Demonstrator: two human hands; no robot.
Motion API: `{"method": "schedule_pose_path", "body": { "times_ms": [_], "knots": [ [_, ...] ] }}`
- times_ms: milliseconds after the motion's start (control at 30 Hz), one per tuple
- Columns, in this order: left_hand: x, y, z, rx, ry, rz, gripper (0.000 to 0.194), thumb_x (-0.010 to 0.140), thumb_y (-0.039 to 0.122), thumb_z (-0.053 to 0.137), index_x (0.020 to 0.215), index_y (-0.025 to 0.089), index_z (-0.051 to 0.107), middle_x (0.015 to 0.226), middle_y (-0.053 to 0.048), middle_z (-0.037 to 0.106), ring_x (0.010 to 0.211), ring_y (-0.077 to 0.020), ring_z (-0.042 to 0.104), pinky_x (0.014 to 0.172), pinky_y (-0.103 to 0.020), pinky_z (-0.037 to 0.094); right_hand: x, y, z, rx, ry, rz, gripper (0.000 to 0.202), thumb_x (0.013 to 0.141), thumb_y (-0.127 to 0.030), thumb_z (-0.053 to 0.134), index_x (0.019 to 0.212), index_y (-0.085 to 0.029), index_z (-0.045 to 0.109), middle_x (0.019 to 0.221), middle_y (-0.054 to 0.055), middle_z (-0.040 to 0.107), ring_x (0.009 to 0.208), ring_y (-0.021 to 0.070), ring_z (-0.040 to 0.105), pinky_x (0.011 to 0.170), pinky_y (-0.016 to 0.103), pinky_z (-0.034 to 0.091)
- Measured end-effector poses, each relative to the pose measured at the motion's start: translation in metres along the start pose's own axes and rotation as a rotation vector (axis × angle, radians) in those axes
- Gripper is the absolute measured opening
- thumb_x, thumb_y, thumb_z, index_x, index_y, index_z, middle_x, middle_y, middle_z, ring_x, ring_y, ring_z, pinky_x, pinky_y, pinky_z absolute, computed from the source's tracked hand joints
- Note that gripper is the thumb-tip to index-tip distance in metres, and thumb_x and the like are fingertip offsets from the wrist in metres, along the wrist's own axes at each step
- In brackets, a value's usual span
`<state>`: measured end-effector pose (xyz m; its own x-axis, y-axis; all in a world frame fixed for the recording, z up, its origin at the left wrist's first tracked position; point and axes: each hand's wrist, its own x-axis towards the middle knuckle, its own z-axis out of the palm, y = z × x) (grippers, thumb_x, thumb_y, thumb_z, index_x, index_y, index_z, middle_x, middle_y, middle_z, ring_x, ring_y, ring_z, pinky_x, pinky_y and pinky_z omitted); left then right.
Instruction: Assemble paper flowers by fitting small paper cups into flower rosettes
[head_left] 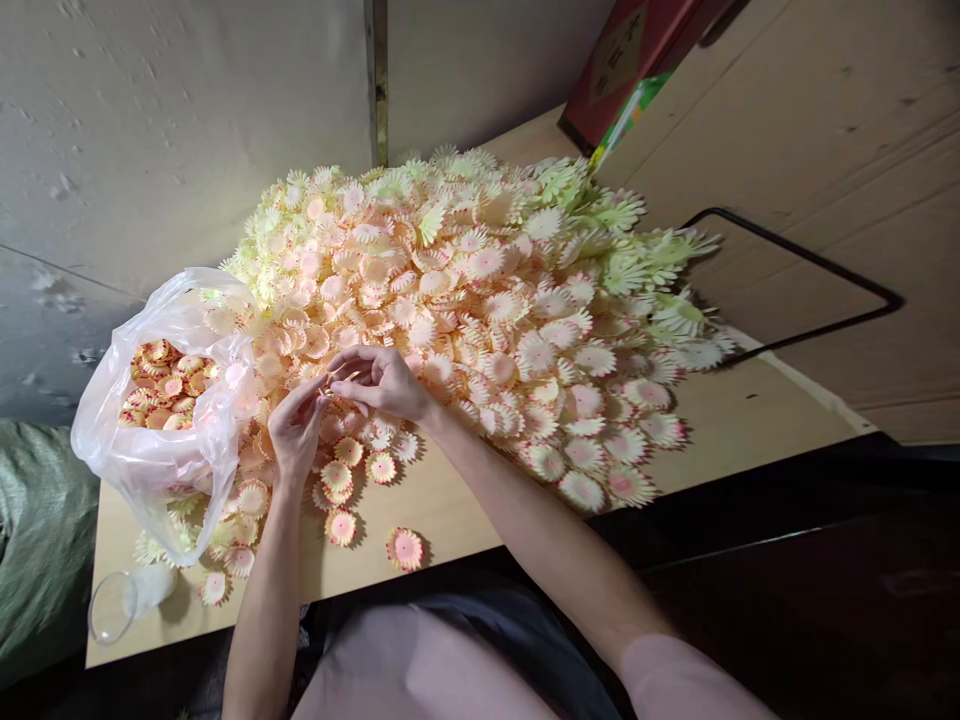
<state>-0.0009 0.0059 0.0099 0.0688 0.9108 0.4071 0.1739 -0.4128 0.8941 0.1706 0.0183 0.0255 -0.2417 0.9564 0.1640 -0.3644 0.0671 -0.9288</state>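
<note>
Fronting the flower pile: open strip to table edge.

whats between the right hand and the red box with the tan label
In the head view, a heaped pile of cream, pink and pale green flower pieces lies between the right hand and the red box.

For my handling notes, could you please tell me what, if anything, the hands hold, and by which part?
The left hand and right hand are close together over artificial flowers; whether they pinch one, and where, cannot be told.
</note>
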Motion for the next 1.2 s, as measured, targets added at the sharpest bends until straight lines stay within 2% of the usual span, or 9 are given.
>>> {"method": "schedule_pose_path", "body": {
  "times_ms": [267, 400, 533, 700, 867, 1067, 1200],
  "knots": [
    [-0.002, 0.003, 0.006, -0.024, 0.055, -0.05, 0.027, 0.077, 0.031, 0.074, 0.1, 0.018, 0.074, 0.102, -0.009, 0.075, 0.091, -0.0203, 0.072, 0.084, -0.031, 0.059, 0.005, 0.008, 0.0, -0.075, 0.077, -0.04, 0.027, 0.071, -0.032, 0.073, 0.089, -0.015, 0.062, 0.077, 0.0, 0.065, 0.043, 0.0043, 0.049, 0.039, 0.017, 0.041],
    [-0.002, 0.002, 0.006, 0.006, 0.112, -0.061, 0.019, 0.076, 0.028, 0.073, 0.092, 0.016, 0.074, 0.088, -0.006, 0.075, 0.078, -0.0148, 0.071, 0.074, -0.025, 0.058, 0.006, 0.014, 0.001, -0.149, 0.063, -0.117, 0.02, 0.078, -0.033, 0.067, 0.087, -0.017, 0.059, 0.076, -0.002, 0.06, 0.046, 0.0036, 0.043, 0.041, 0.018, 0.033],
    [-0.002, 0.003, 0.005, 0.031, 0.16, -0.071, 0.016, 0.078, 0.029, 0.072, 0.087, 0.016, 0.072, 0.079, -0.003, 0.073, 0.067, -0.011, 0.067, 0.063, -0.02, 0.055, 0.006, 0.014, 0.002, -0.22, 0.035, -0.111, 0.019, 0.08, -0.034, 0.065, 0.087, -0.019, 0.055, 0.07, -0.004, 0.054, 0.047, 0.0051, 0.035, 0.042, 0.02, 0.027],
    [-0.002, 0.007, 0.005, 0.045, 0.176, -0.083, 0.019, 0.078, 0.033, 0.071, 0.084, 0.015, 0.07, 0.077, -0.003, 0.072, 0.067, -0.0117, 0.067, 0.062, -0.019, 0.053, 0.005, 0.011, 0.001, -0.235, 0.051, -0.114, 0.021, 0.079, -0.035, 0.066, 0.084, -0.02, 0.053, 0.073, -0.002, 0.055, 0.055, 0.0083, 0.043, 0.049, 0.021, 0.035],
    [-0.001, 0.011, 0.006, -0.029, 0.151, -0.172, 0.037, 0.074, 0.038, 0.075, 0.103, 0.017, 0.063, 0.089, -0.007, 0.074, 0.072, -0.013, 0.069, 0.066, -0.021, 0.055, 0.005, 0.006, 0.001, -0.15, -0.004, -0.1, 0.019, 0.079, -0.032, 0.065, 0.085, -0.018, 0.054, 0.075, -0.003, 0.055, 0.054, 0.0067, 0.042, 0.049, 0.02, 0.034],
    [0.0, 0.007, 0.007, -0.021, 0.152, -0.174, 0.03, 0.071, 0.037, 0.078, 0.086, 0.014, 0.064, 0.078, -0.003, 0.07, 0.067, -0.0101, 0.066, 0.066, -0.019, 0.054, 0.004, 0.007, 0.002, -0.099, 0.0, -0.082, 0.022, 0.078, -0.034, 0.068, 0.087, -0.018, 0.057, 0.077, -0.002, 0.058, 0.055, 0.0064, 0.048, 0.049, 0.019, 0.038],
    [0.0, 0.004, 0.006, -0.036, 0.145, -0.164, 0.029, 0.07, 0.037, 0.078, 0.081, 0.014, 0.066, 0.075, -0.002, 0.069, 0.066, -0.0097, 0.065, 0.067, -0.02, 0.054, 0.005, 0.009, 0.001, -0.059, -0.019, -0.065, 0.031, 0.071, -0.035, 0.077, 0.091, -0.018, 0.059, 0.083, -0.001, 0.062, 0.057, 0.0061, 0.052, 0.051, 0.019, 0.044]
  ]
}}
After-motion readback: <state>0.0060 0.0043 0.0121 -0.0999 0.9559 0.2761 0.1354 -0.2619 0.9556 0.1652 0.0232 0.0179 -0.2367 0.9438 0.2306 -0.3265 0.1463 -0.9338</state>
